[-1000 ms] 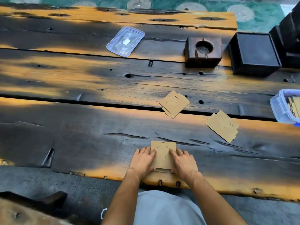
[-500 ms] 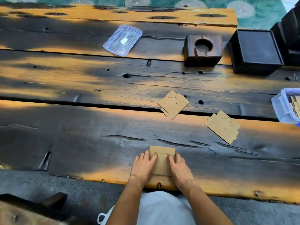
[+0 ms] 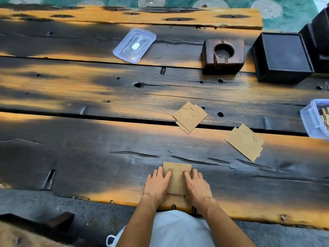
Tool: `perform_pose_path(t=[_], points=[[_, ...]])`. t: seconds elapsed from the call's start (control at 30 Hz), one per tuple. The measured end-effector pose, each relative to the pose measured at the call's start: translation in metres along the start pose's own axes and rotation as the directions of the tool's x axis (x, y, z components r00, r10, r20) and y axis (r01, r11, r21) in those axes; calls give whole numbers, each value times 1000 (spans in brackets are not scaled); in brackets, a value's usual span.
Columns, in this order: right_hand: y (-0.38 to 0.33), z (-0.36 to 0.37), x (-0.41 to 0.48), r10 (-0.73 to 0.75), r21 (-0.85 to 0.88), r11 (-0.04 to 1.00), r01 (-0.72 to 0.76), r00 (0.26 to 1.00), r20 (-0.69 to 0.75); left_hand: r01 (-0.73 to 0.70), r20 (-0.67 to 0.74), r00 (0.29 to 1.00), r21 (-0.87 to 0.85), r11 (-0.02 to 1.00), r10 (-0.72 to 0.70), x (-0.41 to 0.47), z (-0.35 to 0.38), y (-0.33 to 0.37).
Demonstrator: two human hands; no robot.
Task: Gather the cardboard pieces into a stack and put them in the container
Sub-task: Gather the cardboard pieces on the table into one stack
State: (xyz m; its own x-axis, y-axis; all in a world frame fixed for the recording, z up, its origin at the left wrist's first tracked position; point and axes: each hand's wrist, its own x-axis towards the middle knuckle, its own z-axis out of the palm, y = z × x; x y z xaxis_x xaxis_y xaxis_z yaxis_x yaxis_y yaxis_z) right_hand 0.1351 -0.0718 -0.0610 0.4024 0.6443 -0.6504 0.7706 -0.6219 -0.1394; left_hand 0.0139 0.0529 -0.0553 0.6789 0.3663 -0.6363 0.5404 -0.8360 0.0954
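Observation:
A small stack of brown cardboard pieces (image 3: 177, 180) lies near the table's front edge. My left hand (image 3: 157, 184) presses its left side and my right hand (image 3: 195, 186) presses its right side, fingers lying on top. Two more cardboard piles rest further out: one (image 3: 189, 117) across the plank gap, another (image 3: 244, 142) to the right. The clear plastic container (image 3: 309, 120) stands at the right edge with cardboard pieces inside, partly cut off by the frame.
The container's clear lid (image 3: 134, 45) lies at the back middle. A dark wooden block with a round hole (image 3: 222, 56) and a black box (image 3: 283, 57) stand at the back right. The wooden plank table (image 3: 89, 154) has gaps between planks.
Both hands have slid the near stack slightly toward the table's front edge and closed in on it. The other piles have not moved.

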Motion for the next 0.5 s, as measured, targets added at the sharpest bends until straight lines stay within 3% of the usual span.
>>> perform_pose_path(t=[0.27,0.5], points=[[12,-25,14,-3,75,997,-1,999,47,64,-72,995,-146,987,-76,20,-25,3],[44,-78,55,33,104,994,-28,998,-44,88,-218,965,-239,967,-142,61,-65,22]])
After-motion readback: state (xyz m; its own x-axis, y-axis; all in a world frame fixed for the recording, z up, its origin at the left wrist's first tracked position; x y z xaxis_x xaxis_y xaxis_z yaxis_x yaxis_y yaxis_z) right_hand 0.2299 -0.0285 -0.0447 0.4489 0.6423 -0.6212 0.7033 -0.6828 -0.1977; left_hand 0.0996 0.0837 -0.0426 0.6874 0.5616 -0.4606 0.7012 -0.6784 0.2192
